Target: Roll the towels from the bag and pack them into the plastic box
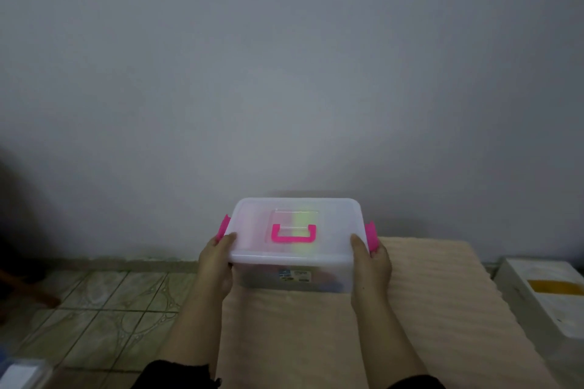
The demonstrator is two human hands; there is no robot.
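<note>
While you hold the box (295, 249) up in front of the wall, each grip is closed on one end of it: your left hand (216, 262) wraps the left end with the thumb on the lid (252, 230), and your right hand (371, 262) does the same on the right, just by the pink latches (373, 235). The box hangs above the far end of the beige mat (426, 294), clear of it. Through the cloudy plastic you can make out soft blocks of colour, pink and pale green, most likely rolled towels; no bag is in view. With the lid on and the handle (293, 234) lying flat, the packing looks done, so the step in hand is probably carrying or setting down. Keep the box level so the rolls do not slump to one side, keep your thumbs pressing the lid, and lower it flat onto the mat, not onto the tiled floor (104, 300).
</note>
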